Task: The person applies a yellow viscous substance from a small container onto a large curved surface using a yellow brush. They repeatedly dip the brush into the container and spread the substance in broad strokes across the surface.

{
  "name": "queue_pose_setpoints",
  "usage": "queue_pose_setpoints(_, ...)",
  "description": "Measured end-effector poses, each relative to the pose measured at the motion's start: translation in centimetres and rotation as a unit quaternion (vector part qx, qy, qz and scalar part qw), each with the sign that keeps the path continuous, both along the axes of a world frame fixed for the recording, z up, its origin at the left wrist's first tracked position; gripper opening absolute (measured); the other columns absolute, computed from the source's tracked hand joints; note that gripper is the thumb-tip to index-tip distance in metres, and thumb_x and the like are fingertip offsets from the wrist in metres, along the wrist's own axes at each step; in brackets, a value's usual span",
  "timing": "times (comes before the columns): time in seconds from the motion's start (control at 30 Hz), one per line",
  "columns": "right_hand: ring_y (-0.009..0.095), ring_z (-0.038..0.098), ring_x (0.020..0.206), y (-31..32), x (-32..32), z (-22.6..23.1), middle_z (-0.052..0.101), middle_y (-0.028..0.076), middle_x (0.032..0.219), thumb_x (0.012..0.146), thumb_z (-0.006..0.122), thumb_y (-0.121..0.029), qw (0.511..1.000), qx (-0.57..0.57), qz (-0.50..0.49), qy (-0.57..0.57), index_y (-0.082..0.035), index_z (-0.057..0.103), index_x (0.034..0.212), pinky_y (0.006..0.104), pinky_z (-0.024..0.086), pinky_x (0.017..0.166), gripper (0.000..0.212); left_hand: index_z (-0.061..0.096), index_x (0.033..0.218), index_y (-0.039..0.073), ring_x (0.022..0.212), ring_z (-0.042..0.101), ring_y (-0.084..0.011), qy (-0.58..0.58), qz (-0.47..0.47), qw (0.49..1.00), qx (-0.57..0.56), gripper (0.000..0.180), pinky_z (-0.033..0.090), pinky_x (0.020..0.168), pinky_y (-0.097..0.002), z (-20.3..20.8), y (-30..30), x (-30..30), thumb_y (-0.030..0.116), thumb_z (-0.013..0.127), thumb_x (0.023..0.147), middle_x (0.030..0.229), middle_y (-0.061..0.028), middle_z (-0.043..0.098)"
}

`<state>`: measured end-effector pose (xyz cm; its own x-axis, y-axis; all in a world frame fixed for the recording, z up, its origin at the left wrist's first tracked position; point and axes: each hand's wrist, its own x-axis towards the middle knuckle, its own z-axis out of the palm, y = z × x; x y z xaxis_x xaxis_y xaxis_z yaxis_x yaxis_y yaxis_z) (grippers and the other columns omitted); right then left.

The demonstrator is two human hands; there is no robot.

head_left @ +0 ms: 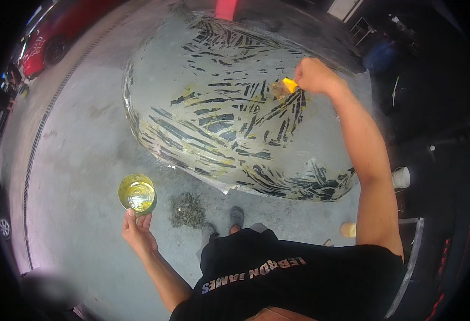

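My right hand (316,76) is closed round a brush (288,84) with a yellow part near the grip. Its bristles meet, or hang just over, the right side of a large curved panel (219,128); I cannot tell which. Many dark, uneven strips cover this grey, glossy panel, with yellowish smears among them. Low on the left, my left hand (139,231) grips the near edge of a round tub (137,192), thumb at the rim. Shiny yellowish liquid lies inside the tub. The left fingers are partly hidden underneath it.
A pile of dark scraps (187,210) lies on the grey floor by my feet. At right stand a white bucket (401,177) and a yellowish cup (348,230). A red car (80,27) is at far left, beyond a floor drain (48,112). A blue barrel (379,56) stands far right.
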<state>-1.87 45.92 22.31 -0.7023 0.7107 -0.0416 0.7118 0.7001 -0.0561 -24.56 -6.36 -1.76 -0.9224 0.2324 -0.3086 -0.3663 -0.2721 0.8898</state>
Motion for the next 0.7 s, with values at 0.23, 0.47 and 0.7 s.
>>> queue_pose_setpoints(0.23,0.04,0.071,0.113,5.6,4.8,-2.4,0.074,0.025,0.119,0.083,0.078,-0.017,0.971,0.128,-0.163,-0.122,0.001,0.074,0.113,0.0481,0.059,0.094,0.036,0.058,0.126,-0.01,0.093,0.074,-0.0262,0.007,-0.01,1.0,0.016,0.051,0.064,0.082,-0.0366,1.1,1.3,-0.8,0.03,0.074,0.1,0.112,-0.0174,0.07)
queue_pose_setpoints(0.47,0.035,0.076,0.103,-1.8,-1.6,-0.9,0.077,0.023,0.107,0.077,0.076,-0.011,0.981,0.032,-0.09,-0.167,0.004,0.077,0.096,0.0454,0.061,0.089,0.024,0.059,0.126,-0.01,0.094,0.073,-0.026,0.012,-0.019,1.0,-0.001,0.05,0.063,0.083,-0.0362,1.0,1.2,-1.5,0.031,0.073,0.101,0.112,-0.0166,0.07)
queue_pose_setpoints(0.7,0.033,0.078,0.092,0.4,-2.3,1.9,0.078,0.02,0.088,0.081,0.068,-0.011,0.986,-0.042,-0.122,-0.104,0.004,0.077,0.091,0.0424,0.059,0.087,0.021,0.059,0.126,-0.008,0.094,0.073,-0.0254,0.01,-0.047,0.999,0.021,0.049,0.063,0.082,-0.0356,0.4,1.3,-2.6,0.032,0.073,0.101,0.112,-0.0156,0.07)
